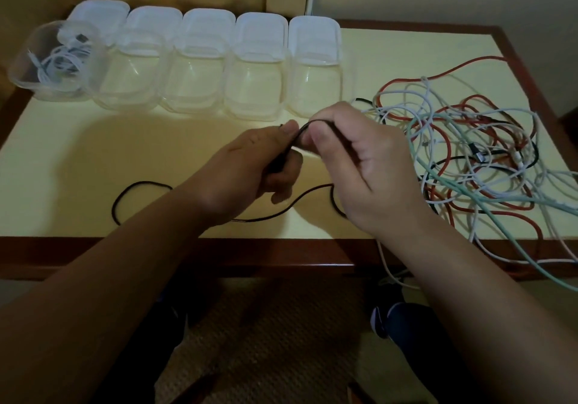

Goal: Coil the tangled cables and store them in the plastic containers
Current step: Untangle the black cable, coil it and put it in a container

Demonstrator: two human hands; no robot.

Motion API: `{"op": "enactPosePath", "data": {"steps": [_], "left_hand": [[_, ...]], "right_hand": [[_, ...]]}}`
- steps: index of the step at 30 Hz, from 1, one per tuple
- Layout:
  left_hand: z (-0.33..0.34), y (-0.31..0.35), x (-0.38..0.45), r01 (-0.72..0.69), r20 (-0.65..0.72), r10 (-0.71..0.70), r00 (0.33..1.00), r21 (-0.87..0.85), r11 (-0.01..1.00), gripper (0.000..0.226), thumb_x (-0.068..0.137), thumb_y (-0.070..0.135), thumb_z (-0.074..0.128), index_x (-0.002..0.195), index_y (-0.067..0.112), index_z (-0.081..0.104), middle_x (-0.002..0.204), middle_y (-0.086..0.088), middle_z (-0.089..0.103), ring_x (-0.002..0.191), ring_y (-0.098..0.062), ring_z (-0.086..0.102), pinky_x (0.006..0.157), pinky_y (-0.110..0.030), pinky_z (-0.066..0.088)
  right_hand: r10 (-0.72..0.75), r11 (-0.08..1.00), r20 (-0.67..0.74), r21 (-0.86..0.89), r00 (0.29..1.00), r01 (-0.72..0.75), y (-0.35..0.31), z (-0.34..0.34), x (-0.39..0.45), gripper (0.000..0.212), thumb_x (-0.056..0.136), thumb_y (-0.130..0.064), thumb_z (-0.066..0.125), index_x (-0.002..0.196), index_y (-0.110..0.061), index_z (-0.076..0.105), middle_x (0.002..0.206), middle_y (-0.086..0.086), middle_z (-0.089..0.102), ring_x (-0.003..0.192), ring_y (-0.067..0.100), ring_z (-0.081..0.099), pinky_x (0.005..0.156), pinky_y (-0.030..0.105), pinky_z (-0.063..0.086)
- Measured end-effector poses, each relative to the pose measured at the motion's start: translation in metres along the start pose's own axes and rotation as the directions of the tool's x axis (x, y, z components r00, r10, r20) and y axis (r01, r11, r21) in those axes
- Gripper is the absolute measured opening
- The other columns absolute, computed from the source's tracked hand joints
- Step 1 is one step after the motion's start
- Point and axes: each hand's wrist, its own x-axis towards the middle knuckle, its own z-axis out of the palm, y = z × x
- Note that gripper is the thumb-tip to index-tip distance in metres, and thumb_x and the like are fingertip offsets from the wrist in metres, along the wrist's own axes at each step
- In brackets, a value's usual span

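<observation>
Both hands, left hand (250, 166) and right hand (359, 166), pinch black cable (137, 186) mid-table (93, 141); tangle (469, 153) overhangs near edge.

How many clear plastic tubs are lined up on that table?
5, in a row along the table's far edge. The leftmost tub holds a coiled white cable; the other four look empty. White lids sit behind them.
</observation>
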Motion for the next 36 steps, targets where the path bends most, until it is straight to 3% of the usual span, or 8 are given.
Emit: {"op": "enactPosePath", "data": {"steps": [3,8,13,18,23,27,32,36], "left_hand": [[0.007,0.002,0.003,0.050,0.058,-0.041,0.997,-0.162,0.986,0.059,0.109,0.038,0.023,0.085,0.008,0.067,0.059,-0.001,0.028,0.055,-0.022,0.025,0.058,-0.036,0.034],[-0.006,-0.004,0.010,0.009,-0.150,-0.067,0.986,-0.362,0.932,0.043,0.107,0.034,0.034,0.119,0.016,0.072,0.096,-0.006,0.074,0.096,-0.023,0.067,0.090,-0.034,0.055],[-0.037,0.010,0.007,-0.159,-0.406,-0.201,0.892,-0.696,0.700,0.040,0.110,0.026,0.037,0.129,0.000,0.062,0.108,-0.008,0.076,0.107,-0.019,0.073,0.089,-0.033,0.059],[-0.036,0.013,0.001,-0.195,-0.436,-0.195,0.879,-0.700,0.686,0.045,0.112,0.025,0.033,0.116,0.001,0.071,0.114,-0.009,0.076,0.115,-0.022,0.071,0.092,-0.035,0.059],[-0.023,0.003,0.009,-0.075,-0.503,-0.026,0.864,-0.180,0.981,0.037,0.112,0.023,0.034,0.123,0.008,0.066,0.112,-0.006,0.077,0.115,-0.021,0.070,0.098,-0.031,0.055],[-0.017,-0.010,0.001,-0.011,-0.201,0.056,0.978,0.219,0.976,0.034,0.108,0.034,0.047,0.119,0.018,0.075,0.109,-0.017,0.075,0.104,-0.042,0.068,0.098,-0.057,0.053],[0.008,-0.001,-0.004,0.161,0.127,-0.141,0.982,-0.166,0.973,0.043,0.106,0.030,0.041,0.096,0.010,0.077,0.081,-0.011,0.073,0.081,-0.024,0.072,0.086,-0.036,0.057],[0.021,0.013,-0.009,0.268,0.234,-0.169,0.957,-0.502,0.822,0.051,0.105,0.036,0.032,0.067,0.017,0.060,0.052,0.008,0.029,0.045,-0.009,0.032,0.052,-0.024,0.049]], "right_hand": [[0.019,1.000,-0.041,0.025,0.999,-0.018,0.005,-0.003,0.000,0.021,0.109,-0.007,0.052,0.096,-0.001,0.068,0.066,-0.007,0.059,0.055,0.016,0.051,0.054,0.026,0.038],[0.078,0.995,0.156,0.050,0.985,-0.087,0.009,-0.017,0.002,0.025,0.098,-0.010,0.057,0.079,-0.004,0.071,0.061,0.015,0.060,0.053,0.030,0.052,0.051,0.039,0.038],[0.368,0.918,0.522,-0.337,0.769,-0.210,0.020,-0.015,-0.003,0.040,0.085,-0.039,0.050,0.068,-0.008,0.068,0.056,0.010,0.056,0.052,0.024,0.052,0.055,0.044,0.047],[0.420,0.908,0.626,-0.288,0.657,-0.305,0.016,-0.010,-0.003,0.033,0.082,-0.038,0.052,0.063,-0.020,0.071,0.055,0.002,0.056,0.052,0.024,0.051,0.054,0.035,0.039],[0.176,0.984,0.533,-0.105,0.828,-0.141,0.001,-0.010,0.001,0.028,0.090,-0.024,0.057,0.068,-0.011,0.067,0.054,0.003,0.054,0.049,0.019,0.048,0.048,0.034,0.035],[-0.006,0.996,0.285,-0.079,0.958,0.030,-0.005,-0.009,0.003,0.022,0.104,-0.012,0.055,0.085,-0.009,0.066,0.072,-0.003,0.058,0.064,0.016,0.053,0.057,0.032,0.040],[-0.017,0.977,0.058,-0.210,0.998,0.029,0.002,-0.007,0.004,0.020,0.108,-0.014,0.052,0.096,-0.010,0.067,0.082,-0.001,0.062,0.077,0.017,0.058,0.067,0.040,0.046],[0.083,0.991,0.009,-0.109,0.996,-0.082,0.007,-0.014,0.005,0.021,0.109,-0.016,0.052,0.098,-0.010,0.069,0.068,-0.016,0.050,0.062,0.008,0.050,0.061,0.023,0.035]]}}
